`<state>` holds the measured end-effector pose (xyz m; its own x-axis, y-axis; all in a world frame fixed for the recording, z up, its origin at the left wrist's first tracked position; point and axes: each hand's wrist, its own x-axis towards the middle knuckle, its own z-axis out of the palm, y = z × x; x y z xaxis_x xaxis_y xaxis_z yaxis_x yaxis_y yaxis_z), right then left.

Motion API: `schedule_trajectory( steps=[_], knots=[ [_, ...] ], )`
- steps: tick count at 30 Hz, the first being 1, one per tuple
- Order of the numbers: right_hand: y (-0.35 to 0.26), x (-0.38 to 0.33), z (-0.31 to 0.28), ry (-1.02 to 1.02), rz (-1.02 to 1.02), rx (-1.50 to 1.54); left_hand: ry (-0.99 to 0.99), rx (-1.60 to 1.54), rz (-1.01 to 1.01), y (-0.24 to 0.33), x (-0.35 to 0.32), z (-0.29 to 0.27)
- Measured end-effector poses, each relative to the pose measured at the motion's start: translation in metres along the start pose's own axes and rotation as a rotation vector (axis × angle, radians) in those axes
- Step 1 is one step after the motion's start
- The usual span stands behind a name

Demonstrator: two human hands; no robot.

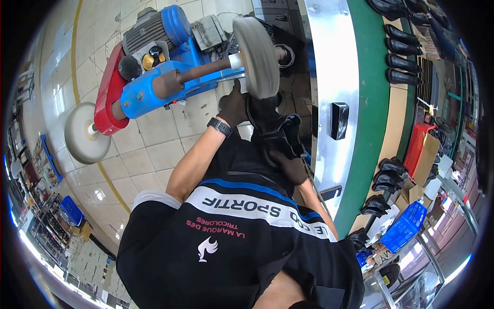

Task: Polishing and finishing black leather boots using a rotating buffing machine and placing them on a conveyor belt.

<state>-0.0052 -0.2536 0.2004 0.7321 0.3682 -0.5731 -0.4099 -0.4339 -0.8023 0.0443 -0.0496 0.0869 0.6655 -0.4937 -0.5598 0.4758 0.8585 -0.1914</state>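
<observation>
I hold a black boot [275, 129] up against the grey buffing wheel [256, 56] of a blue polishing machine [154, 87]. My left hand [234, 107], in a dark glove with a black watch on the wrist, grips the boot's upper end right under the wheel. Wearing the same kind of dark glove, my right hand [292, 167] grips the boot's lower end, closer to my body. The wheel sits on a brown shaft sticking out of the machine's blue housing.
A second pale buffing wheel [82, 134] and a red guard [109, 92] are on the machine's left end. To the right runs a metal-sided line with a green strip [370, 113], carrying black boots [404, 62]. A blue crate [406, 226] and a red box [418, 147] lie further right.
</observation>
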Motion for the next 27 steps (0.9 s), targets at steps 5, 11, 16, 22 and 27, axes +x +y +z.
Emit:
schedule_trajectory(
  steps=[5, 11, 16, 22, 27],
  knots=[
    [-0.063, -0.006, -0.006, 0.001, -0.176, -0.603, 0.071, -0.001, -0.054, -0.011, -0.009, 0.006],
    [-0.091, 0.034, 0.008, -0.083, -0.360, -1.082, 0.184, 0.607, 0.417, -0.013, 0.012, -0.015],
    [-0.061, 0.088, 0.013, -0.155, -0.289, -1.190, -0.412, -0.092, 0.109, -0.012, 0.027, -0.027],
    [-0.063, 0.050, 0.005, -0.011, -0.316, -1.200, 0.109, 1.415, 0.661, -0.006, 0.029, -0.024],
    [-0.051, -0.005, -0.011, 0.131, -0.281, -0.618, 0.320, 1.791, 0.517, -0.023, -0.019, 0.028]
  ],
)
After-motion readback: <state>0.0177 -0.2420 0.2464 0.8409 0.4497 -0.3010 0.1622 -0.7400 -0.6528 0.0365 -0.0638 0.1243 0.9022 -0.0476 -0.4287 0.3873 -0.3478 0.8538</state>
